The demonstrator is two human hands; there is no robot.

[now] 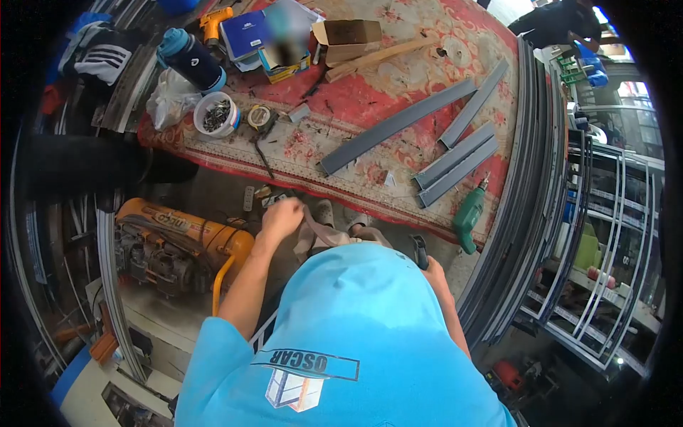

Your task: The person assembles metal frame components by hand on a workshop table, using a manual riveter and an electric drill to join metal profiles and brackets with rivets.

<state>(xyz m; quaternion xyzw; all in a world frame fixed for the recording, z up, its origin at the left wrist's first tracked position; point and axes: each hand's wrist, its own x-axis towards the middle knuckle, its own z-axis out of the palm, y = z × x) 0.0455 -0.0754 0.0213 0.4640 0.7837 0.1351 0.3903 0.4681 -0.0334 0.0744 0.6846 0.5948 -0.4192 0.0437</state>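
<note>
My left hand (282, 218) is closed in front of my waist, at the end of a beige strip of cloth (317, 226) that runs back to my clothing. Whether the fingers pinch this strip is hard to make out. On the other side, my right hand (435, 272) is wrapped round a dark handheld object (420, 250) with a greyish edge; its kind does not show. A green drill (469, 218) lies at the table's near edge, beyond that hand. Grey metal profiles (398, 124) rest on the red patterned cloth (398, 67).
A tub of screws (216, 115), a tape measure (260, 118), a blue bottle (191, 60) and an orange drill (214, 25) stand or lie at left. An orange compressor (185, 224) sits below. Long dark profiles (523, 192) line the right side. Another person (558, 25) is at upper right.
</note>
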